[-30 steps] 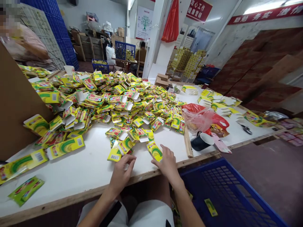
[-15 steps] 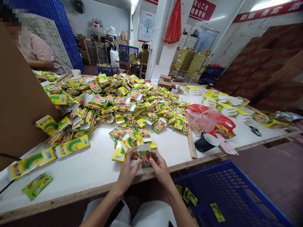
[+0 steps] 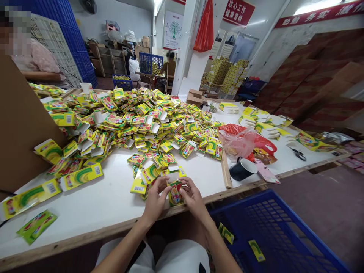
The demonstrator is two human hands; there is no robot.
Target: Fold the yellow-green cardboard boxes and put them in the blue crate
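Note:
A small yellow, green and red printed carton stands near the front edge of the white table, between my two hands. My left hand grips its left side, with thumb and index finger at the upper corner. On the other side my right hand has its thumb on the printed face and its fingers curled at the top. Part of the carton's top is hidden behind my fingers. Just beyond lie several similar cartons, some with white flaps sticking out, and a large heap of them rises behind.
A blue crate with a few cartons inside sits low at my right. A wooden strip, dark mug, pink phone-like item, red plastic bag and scissors lie rightward. A brown cardboard sheet stands left.
The carton's white top flap, raised and plain to see before, now shows less, with my fingers bent over the top. The view has shifted slightly to the right.

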